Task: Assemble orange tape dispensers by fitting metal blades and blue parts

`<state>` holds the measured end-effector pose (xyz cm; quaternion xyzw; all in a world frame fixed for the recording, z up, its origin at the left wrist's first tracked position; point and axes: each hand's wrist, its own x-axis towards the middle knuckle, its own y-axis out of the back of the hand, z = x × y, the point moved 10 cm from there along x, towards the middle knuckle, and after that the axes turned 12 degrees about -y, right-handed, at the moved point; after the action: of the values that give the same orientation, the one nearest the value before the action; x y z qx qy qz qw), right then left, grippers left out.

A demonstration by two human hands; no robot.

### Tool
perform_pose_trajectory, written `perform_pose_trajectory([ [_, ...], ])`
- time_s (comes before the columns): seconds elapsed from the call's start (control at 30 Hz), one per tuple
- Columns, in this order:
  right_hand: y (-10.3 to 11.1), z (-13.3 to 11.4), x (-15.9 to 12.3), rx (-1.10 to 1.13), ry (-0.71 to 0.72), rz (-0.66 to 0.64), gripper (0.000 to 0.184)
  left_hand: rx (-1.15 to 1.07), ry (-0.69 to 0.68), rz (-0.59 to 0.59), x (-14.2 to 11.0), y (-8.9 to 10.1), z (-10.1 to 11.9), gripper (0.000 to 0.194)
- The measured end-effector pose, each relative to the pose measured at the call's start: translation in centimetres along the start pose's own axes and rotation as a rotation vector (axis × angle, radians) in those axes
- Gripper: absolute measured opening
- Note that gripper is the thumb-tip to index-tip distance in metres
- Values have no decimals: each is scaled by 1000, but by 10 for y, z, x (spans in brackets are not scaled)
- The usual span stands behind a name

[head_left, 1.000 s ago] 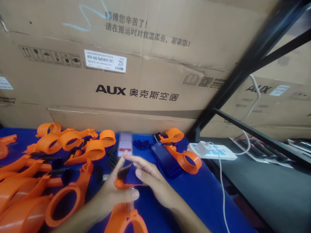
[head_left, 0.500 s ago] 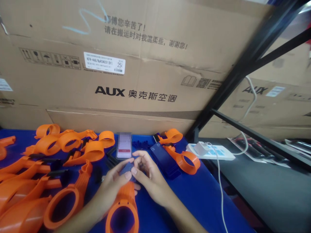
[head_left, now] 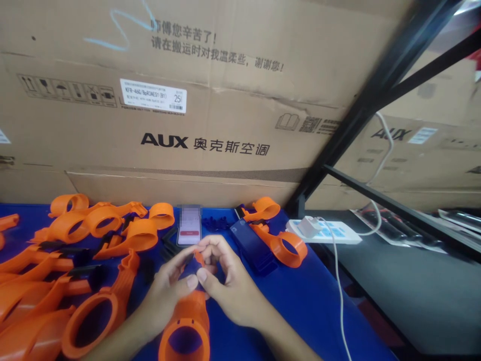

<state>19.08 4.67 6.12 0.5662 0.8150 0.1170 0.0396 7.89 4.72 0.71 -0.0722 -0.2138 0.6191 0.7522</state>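
Observation:
Between both hands is an orange tape dispenser (head_left: 186, 321), its ring toward me and its narrow end pointing away. A small dark blue plastic piece (head_left: 191, 269) sits at that narrow end. My left hand (head_left: 171, 281) is closed around the left side, its thumb on the blue piece. My right hand (head_left: 221, 278) pinches the same end from the right, thumb and fingers pressed at the piece. An orange tip shows between the fingers. My fingers hide how the two parts meet.
Several orange tape dispensers (head_left: 92, 321) lie on the blue table (head_left: 300, 321) at left. A phone (head_left: 189, 225) stands behind my hands, with small blue parts (head_left: 218, 222) beside it. Right are a blue holder (head_left: 251, 245), another dispenser (head_left: 287, 248), a power strip (head_left: 338, 233) and a black rack post (head_left: 356, 120).
My hands have shifted slightly left with the dispenser. An orange tip now shows above the blue piece, which looks more tilted between the fingers. The view has turned slightly.

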Motion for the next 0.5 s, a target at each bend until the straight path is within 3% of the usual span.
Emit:
perform_pose_trajectory([
  [0.13, 6, -7, -2, -79, 62, 82, 41, -72, 70, 94, -5, 3, -10, 45],
  [0.27, 15, -6, 2, -141, 48, 80, 44, -88, 125, 198, -8, 12, -16, 45],
  [0.37, 56, 5, 8, -243, -61, 315, 40, -171, 235, 263, -10, 17, -23, 45],
  [0.43, 85, 14, 8, -471, -173, 505, 41, -238, 312, 291, -11, 18, -26, 46],
  [0.5, 101, 23, 10, -753, -299, 572, 39, -277, 332, 290, -11, 17, -25, 46],
])
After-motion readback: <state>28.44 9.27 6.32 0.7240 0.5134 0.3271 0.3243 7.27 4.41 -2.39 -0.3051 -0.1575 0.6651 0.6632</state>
